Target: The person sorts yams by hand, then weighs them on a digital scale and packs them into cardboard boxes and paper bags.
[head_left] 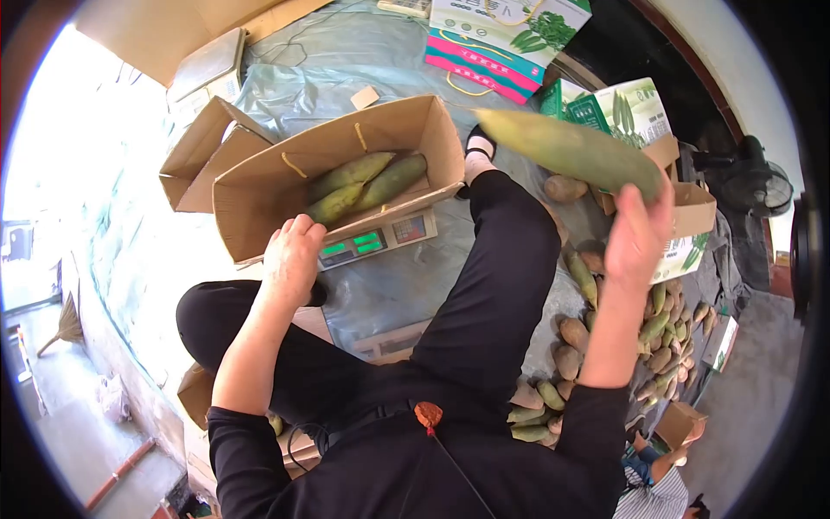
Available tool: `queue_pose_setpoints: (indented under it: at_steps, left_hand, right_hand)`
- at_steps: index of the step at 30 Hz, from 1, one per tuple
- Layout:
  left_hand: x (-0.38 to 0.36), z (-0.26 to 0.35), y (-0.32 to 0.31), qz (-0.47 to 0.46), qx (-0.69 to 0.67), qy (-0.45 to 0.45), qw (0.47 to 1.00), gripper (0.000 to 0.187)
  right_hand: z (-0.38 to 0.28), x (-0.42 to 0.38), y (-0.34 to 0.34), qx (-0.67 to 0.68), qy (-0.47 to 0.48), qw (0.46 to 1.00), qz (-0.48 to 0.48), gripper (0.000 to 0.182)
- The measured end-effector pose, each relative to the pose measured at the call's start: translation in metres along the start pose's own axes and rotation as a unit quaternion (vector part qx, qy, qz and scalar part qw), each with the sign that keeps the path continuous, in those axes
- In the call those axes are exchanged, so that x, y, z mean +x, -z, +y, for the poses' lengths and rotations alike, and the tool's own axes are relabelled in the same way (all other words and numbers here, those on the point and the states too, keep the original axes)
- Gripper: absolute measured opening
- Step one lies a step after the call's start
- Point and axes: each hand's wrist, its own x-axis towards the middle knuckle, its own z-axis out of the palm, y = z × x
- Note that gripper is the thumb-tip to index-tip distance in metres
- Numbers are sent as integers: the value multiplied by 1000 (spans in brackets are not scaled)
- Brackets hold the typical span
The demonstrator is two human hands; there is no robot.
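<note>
Blue plastic sheet (pixel 363 69) covers floor beneath scale (pixel 376 240)

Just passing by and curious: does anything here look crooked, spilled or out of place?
Mostly the cardboard box: it sits tilted on the scale, overhanging it, steadied by the left hand. Three bamboo shoots lie inside. The right hand holds another shoot up. More shoots lie loose on the floor, a heap rather than a spill.
</note>
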Motion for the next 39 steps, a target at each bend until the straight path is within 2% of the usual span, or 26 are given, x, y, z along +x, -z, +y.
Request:
queue_pose_setpoints:
  at_steps: [5, 6, 8, 9, 10, 11, 12, 13, 14, 15, 17, 18, 22, 24, 26, 27, 29, 31, 33, 36, 38, 39]
  left_hand:
    - [1, -2, -4, 34, -9, -1, 999, 16]
    - [2, -2, -3, 37, -7, 1, 999, 14]
    - [2, -3, -1, 28, -11, -6, 1000, 13]
    - [2, -2, -1, 30, -10, 0, 1000, 13]
    - [3, -1, -1, 31, -12, 1, 999, 13]
    - [3, -3, -1, 11, -26, 10, 1000, 19]
    - [3, 0, -1, 32, -14, 15, 999, 18]
    - [4, 0, -3, 29, -3, 20, 999, 20]
    - [4, 3, -1, 30, -5, 19, 999, 19]
    - [5, 1, -1, 17, 0, 30, 999, 20]
    - [5, 0, -3, 31, -18, 21, 999, 21]
    - [5, -1, -4, 35, -6, 22, 999, 22]
    - [6, 3, -1, 12, 10, -4, 1000, 23]
    - [7, 0, -3, 19, -12, 8, 1000, 26]
    - [6, -2, -4, 18, -39, -11, 999, 37]
    - [6, -1, -4, 28, -50, -15, 998, 41]
    - [4, 2, -3, 44, -61, -18, 997, 46]
    - [2, 2, -3, 49, -59, -10, 997, 47]
    - [1, -6, -6, 53, -50, -11, 997, 46]
    - [2, -6, -9, 62, -54, -13, 997, 47]
    - [2, -6, -10, 72, -59, -5, 996, 46]
    - [3, -7, -11, 72, -53, -5, 996, 45]
  right_hand:
    - [32, -1, -82, 87, -128, 986, -62, 46]
    - [44, -2, -89, 51, -147, 985, -70, 47]
    - [57, -10, -112, 114, -173, 974, -93, 48]
    - [66, -13, -119, 105, -182, 973, -98, 46]
    - [72, -14, -120, 55, -211, 965, -144, 49]
    - [87, -11, -117, -58, -202, 963, -170, 52]
    - [96, -11, -113, -152, -152, 962, -168, 52]
    - [96, -8, -106, -265, -26, 953, -146, 51]
    - [92, -4, -94, -374, 97, 914, -125, 49]
    - [85, 0, -76, -390, 92, 910, -107, 49]
    - [74, 4, -45, -287, 18, 951, -110, 48]
    - [73, 1, -23, -275, -15, 957, -89, 40]
    - [89, -56, 80, -383, -132, 914, 8, 35]
    - [120, -116, 143, -495, -189, 848, -28, 31]
    - [132, -188, 183, -592, -314, 734, -113, 29]
    - [144, -236, 206, -606, -333, 709, -141, 30]
    - [131, -312, 223, -597, -463, 633, -167, 31]
    - [137, -388, 249, -575, -543, 573, -214, 32]
    - [120, -442, 254, -560, -554, 549, -279, 32]
    - [118, -516, 250, -501, -614, 553, -256, 29]
    - [110, -530, 231, -410, -696, 529, -259, 27]
    - [112, -539, 225, -407, -699, 529, -256, 27]
